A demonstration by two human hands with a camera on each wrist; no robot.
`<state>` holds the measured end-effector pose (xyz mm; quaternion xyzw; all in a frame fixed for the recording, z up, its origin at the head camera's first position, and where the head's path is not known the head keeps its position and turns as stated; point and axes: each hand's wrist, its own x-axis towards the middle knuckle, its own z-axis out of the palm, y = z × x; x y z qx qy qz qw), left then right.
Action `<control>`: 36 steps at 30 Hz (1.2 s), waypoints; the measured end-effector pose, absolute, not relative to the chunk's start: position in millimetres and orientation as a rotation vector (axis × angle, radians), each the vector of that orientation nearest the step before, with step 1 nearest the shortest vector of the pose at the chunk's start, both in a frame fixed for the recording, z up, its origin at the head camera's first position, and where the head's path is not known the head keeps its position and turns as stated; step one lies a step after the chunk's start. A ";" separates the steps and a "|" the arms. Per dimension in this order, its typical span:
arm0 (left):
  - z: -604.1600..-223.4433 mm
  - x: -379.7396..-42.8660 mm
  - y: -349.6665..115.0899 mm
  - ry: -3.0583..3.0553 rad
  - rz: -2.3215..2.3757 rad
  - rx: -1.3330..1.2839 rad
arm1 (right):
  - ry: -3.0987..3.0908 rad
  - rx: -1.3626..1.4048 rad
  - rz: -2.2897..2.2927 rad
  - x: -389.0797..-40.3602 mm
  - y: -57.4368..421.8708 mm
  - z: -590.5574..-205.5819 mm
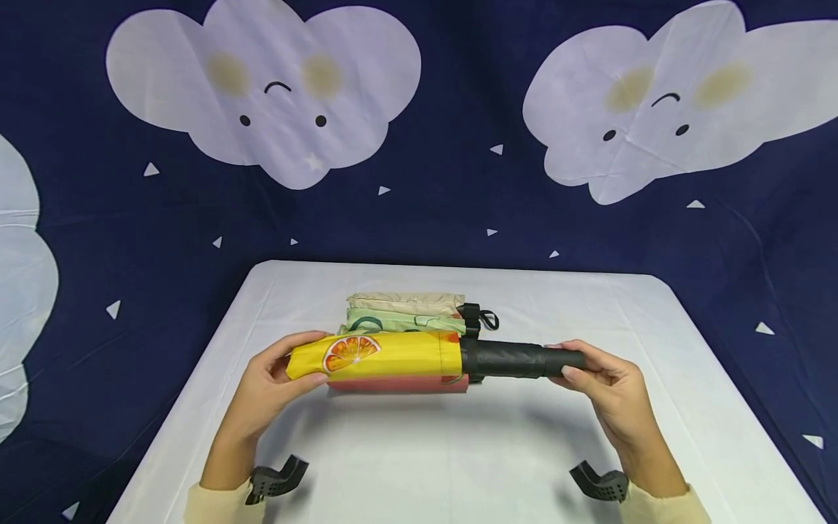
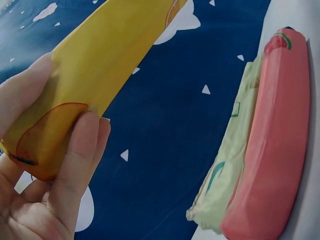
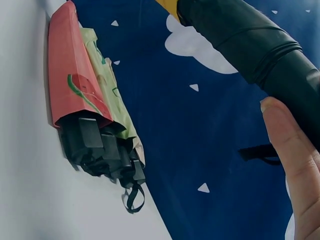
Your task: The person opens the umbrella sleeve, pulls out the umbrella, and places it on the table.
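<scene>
A folded black umbrella (image 1: 504, 359) reaches partway out of a yellow cover (image 1: 406, 355) printed with an orange slice. My left hand (image 1: 258, 386) grips the cover's far left end between thumb and fingers, as the left wrist view shows close up on the cover (image 2: 100, 60). My right hand (image 1: 615, 389) pinches the umbrella's handle end. In the right wrist view a black strap (image 3: 260, 152) hangs beside the fingers (image 3: 290, 145). The umbrella lies level between both hands, raised above the table.
Behind and below lie several covered umbrellas side by side on the white table (image 1: 452, 451): a red one (image 2: 275, 145), a green one (image 1: 399, 320) and a beige one (image 1: 406, 301), black handles pointing right. A dark blue cloth (image 1: 452, 211) with clouds hangs beyond the table.
</scene>
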<state>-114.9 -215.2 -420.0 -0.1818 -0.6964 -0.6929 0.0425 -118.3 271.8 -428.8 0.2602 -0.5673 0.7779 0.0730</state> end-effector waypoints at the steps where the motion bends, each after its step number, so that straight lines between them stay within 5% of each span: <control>1: -420.7 -113.8 -216.7 -2.126 -2.122 -0.556 | -1.700 0.781 2.338 -117.9 272.9 -429.2; 36: -448.9 -76.7 -268.9 -2.000 -2.199 -0.536 | -1.692 0.586 2.399 -83.6 329.3 -452.7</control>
